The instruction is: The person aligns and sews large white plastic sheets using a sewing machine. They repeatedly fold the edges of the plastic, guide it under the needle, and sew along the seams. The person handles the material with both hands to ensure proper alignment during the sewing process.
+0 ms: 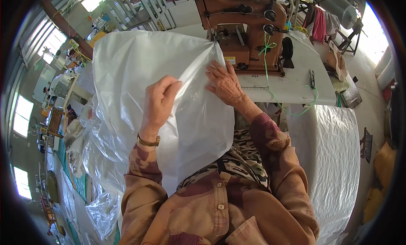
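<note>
**A:** So what's actually being held here? A big translucent white plastic sheet (139, 75) is spread over the lap and fed up to the brown sewing machine (243, 29) on the white table (292, 82). Its top right corner sits right at the machine's head.

**B:** Yeah, and the risk can be guessed from that corner. The film is slippery and crinkled, so if it's let go slack, a fold could probably get pulled under the needle and stitched crooked. The right hand (226, 82) is laid very near the needle area too, so the fingers could be caught if it's slid any closer. Just a judgement, mind.

**A:** How are the hands posed?

**B:** The left hand (158, 103) is raised with the wrist bent, fingers curled shut, and a pinch of the sheet is gripped between thumb and fingers near the middle. A gold wristwatch (148, 141) is worn on that wrist. The right hand is kept flat and open, palm down, fingers spread, pressed on the sheet's right edge just beside the machine base. Nothing is clasped by it, only pinned down.

**A:** Anything else that could snag?

**B:** A green cord (296, 111) is draped off the table edge, and loose clear plastic (101, 202) is heaped at the left. A white woven bag stack (330, 152) sits to the right, apart from the hands.
</note>
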`<act>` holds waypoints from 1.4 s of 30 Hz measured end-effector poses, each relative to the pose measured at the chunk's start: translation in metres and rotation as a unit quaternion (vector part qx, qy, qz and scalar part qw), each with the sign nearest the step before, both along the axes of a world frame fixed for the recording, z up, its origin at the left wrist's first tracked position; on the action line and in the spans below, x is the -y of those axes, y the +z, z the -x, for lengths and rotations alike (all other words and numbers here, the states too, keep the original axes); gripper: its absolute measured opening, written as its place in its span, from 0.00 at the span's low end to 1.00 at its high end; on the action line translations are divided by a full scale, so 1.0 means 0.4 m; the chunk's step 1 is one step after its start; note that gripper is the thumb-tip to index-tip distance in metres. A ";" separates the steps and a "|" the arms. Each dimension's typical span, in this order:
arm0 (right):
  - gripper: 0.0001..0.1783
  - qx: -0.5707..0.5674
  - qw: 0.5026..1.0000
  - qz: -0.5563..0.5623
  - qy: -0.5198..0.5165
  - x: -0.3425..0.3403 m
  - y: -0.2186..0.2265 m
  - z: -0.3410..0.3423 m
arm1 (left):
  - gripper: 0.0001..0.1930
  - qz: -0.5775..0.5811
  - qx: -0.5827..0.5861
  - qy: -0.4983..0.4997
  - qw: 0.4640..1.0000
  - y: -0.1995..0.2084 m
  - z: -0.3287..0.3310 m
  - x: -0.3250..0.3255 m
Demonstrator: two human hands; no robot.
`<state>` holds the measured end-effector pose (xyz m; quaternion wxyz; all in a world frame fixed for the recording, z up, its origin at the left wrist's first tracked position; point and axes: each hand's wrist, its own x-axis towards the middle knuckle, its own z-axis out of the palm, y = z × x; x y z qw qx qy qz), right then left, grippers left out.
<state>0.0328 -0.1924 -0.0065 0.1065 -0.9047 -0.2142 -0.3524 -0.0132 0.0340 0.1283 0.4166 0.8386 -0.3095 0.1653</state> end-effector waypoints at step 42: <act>0.07 -0.160 0.968 -0.168 0.095 -0.161 0.088 0.373 | 0.07 0.061 -0.120 -0.035 0.990 -0.312 0.082 0.001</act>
